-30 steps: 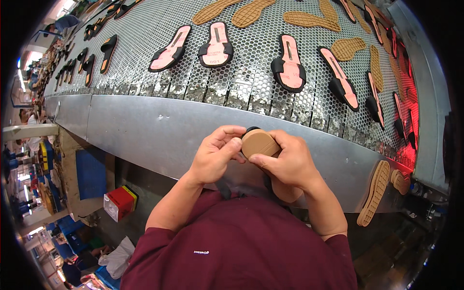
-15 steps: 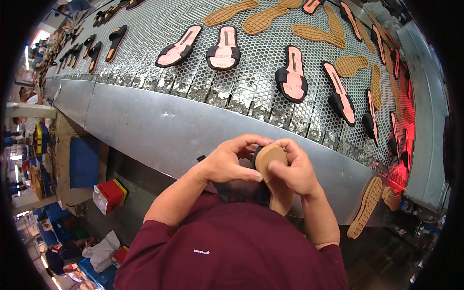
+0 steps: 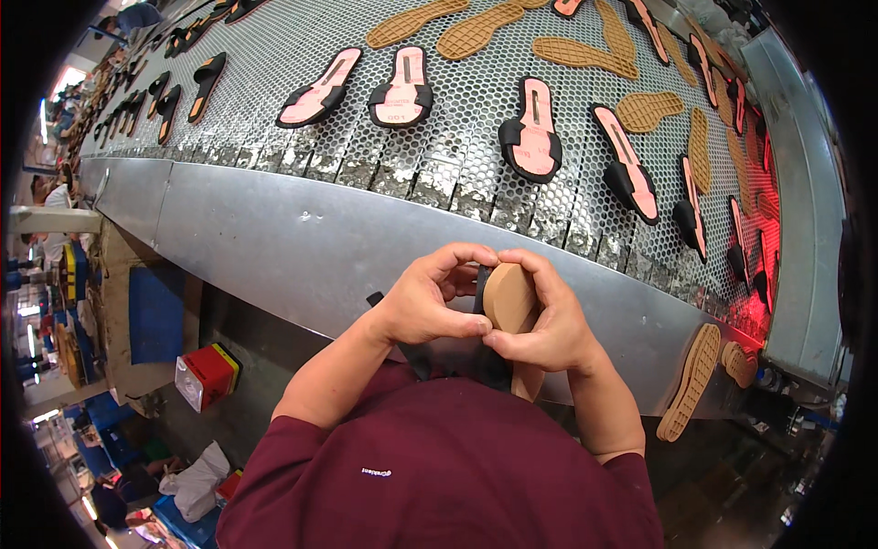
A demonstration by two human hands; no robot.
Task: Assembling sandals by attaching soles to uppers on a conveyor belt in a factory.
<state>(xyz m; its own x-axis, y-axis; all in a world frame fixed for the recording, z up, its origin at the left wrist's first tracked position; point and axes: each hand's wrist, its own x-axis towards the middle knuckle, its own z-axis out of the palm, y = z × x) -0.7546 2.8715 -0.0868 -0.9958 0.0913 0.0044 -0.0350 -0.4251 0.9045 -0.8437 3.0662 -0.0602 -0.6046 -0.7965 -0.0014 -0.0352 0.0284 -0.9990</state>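
A tan shoe sole (image 3: 509,295) stands on edge between my two hands, its smooth face turned toward the right. Against its left side sits a black sandal upper (image 3: 480,285), mostly covered by my fingers. My left hand (image 3: 432,297) curls round the black upper, thumb at the near edge and fingertips at the far edge. My right hand (image 3: 555,316) wraps the sole from the other side, its thumb near the left thumb. Both sets of fingertips meet at the top. The heel end goes down toward my maroon shirt and is partly hidden.
Beyond a metal ledge (image 3: 302,240) runs a mesh conveyor belt (image 3: 457,128) carrying pink-lined black sandal uppers (image 3: 533,137) and tan soles (image 3: 480,29). Another sole (image 3: 689,382) lies on the ledge at right. Red light glows at a machine's opening (image 3: 757,316). A red box (image 3: 206,375) stands lower left.
My right thumb has moved off the sole's face to its near edge, and both hands now press sole and upper together. The sandals and soles on the belt have shifted left.
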